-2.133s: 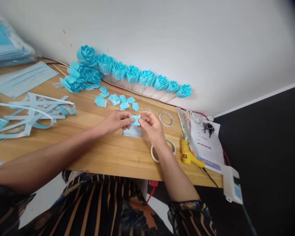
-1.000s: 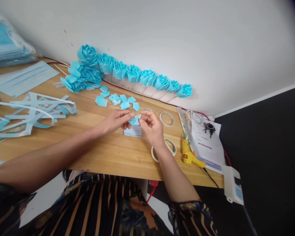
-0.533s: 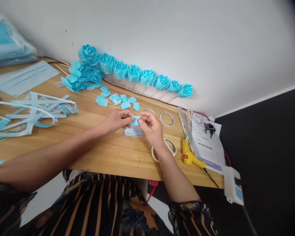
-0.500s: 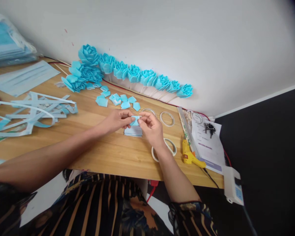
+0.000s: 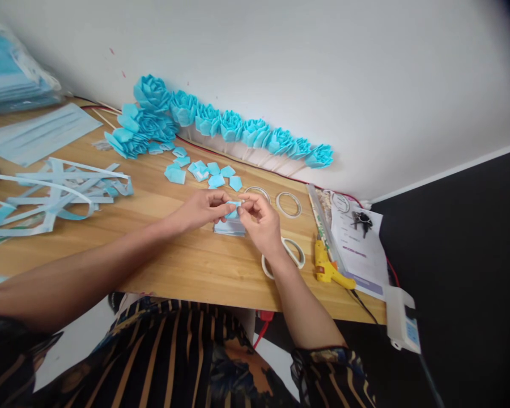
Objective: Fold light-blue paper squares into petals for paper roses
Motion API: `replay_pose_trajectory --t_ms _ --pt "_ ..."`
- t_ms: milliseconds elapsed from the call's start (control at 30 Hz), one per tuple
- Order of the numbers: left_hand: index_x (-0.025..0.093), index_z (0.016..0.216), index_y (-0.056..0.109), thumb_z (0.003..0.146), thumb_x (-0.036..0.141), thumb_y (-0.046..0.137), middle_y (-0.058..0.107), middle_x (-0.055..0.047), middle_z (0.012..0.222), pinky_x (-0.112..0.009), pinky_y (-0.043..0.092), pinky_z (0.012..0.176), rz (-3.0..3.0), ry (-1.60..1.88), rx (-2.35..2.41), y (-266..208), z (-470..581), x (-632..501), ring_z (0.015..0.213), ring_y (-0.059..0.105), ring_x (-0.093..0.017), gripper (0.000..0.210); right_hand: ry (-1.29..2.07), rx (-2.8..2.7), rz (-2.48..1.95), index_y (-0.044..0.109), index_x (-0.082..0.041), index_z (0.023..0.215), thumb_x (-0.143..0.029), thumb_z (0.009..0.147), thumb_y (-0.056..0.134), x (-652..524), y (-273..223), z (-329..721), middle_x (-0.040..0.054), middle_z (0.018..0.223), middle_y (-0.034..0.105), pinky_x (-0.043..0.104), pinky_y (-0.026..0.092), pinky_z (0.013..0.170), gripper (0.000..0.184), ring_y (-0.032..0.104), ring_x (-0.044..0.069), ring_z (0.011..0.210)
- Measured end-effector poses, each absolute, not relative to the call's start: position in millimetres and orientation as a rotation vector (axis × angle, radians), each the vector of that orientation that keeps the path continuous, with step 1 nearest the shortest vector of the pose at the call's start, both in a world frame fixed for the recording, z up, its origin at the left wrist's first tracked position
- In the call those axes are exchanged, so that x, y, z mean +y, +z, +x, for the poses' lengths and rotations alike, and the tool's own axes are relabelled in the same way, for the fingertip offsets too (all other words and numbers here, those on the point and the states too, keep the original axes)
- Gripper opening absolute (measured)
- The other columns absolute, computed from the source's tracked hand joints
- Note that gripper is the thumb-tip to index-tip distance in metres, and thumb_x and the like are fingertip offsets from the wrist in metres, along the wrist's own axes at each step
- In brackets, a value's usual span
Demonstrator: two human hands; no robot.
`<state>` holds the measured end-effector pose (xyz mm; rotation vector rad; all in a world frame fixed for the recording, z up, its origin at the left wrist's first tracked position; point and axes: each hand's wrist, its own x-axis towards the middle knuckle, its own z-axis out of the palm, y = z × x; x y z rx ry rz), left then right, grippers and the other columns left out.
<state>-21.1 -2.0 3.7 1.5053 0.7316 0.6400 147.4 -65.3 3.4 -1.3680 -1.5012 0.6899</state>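
Between my two hands is a small piece of light-blue fabric (image 5: 233, 211), pinched at its left side by my left hand (image 5: 204, 208) and at its right side by my right hand (image 5: 261, 220). Both hands have thumb and fingers pressed together. Just below the piece, a stack of pale cut fabric (image 5: 229, 228) lies on the wooden table (image 5: 187, 260). Several folded blue petals (image 5: 216, 181) are scattered beyond my hands. Tape rolls (image 5: 289, 205) lie near my right hand, one partly behind its fingers and others by the wrist.
Blue fabric roses (image 5: 255, 134) on sticks lean along the wall. Cut strips (image 5: 59, 198), a flat mask sheet (image 5: 42, 133) and a bag of masks (image 5: 17, 73) occupy the left. On the right are a yellow glue gun (image 5: 325, 263), papers (image 5: 359, 255), keys (image 5: 362, 222) and a power strip (image 5: 403, 320).
The blue piece between my fingers looks narrower, its upper edge folded down a little. Both hands stay almost in the same place.
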Motion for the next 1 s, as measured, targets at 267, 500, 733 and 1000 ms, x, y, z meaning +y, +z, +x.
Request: replay_pose_trajectory --t_ms 267,500,733,1000 --pt "0.016 0.075 0.054 0.075 0.035 0.068 0.055 0.004 0.059 -0.018 0.038 0.049 1.502 0.657 0.727 -3.4 -21.0 -0.4 0.053 0.051 -0.007 0.024 0.692 -1.481 -1.349 0.064 -0.025 0.104 -0.022 0.082 0.061 -64.3 0.5 147.4 -0.0034 0.075 0.065 0.028 0.05 0.073 0.022 0.06 0.012 0.07" --pt "0.016 0.077 0.056 0.075 0.032 0.069 0.056 0.004 0.057 -0.019 0.044 0.052 1.405 0.619 0.729 -2.0 -21.4 1.5 0.052 0.054 -0.008 0.021 0.747 -1.46 -1.348 0.063 -0.026 0.105 -0.027 0.084 0.061 -63.5 -0.3 149.0 -0.0035 0.076 0.065 0.027 0.048 0.07 0.021 0.059 0.012 0.069" --pt "0.016 0.075 0.054 0.077 0.031 0.067 0.058 0.003 0.058 -0.02 0.045 0.053 1.396 0.634 0.766 1.9 -21.2 1.6 0.052 0.054 -0.008 0.019 0.852 -1.375 -1.282 0.061 -0.026 0.107 -0.029 0.088 0.056 -60.5 1.1 152.9 -0.0012 0.078 0.065 0.031 0.051 0.073 0.02 0.061 0.014 0.074" --pt "0.017 0.077 0.055 0.075 0.035 0.068 0.059 0.003 0.058 -0.021 0.045 0.054 1.416 0.638 0.777 1.8 -21.5 0.8 0.053 0.053 -0.008 0.023 0.837 -1.365 -1.29 0.061 -0.023 0.085 -0.035 0.086 0.062 -60.4 1.8 152.6 0.0001 0.08 0.065 0.03 0.05 0.071 0.013 0.06 0.014 0.073"
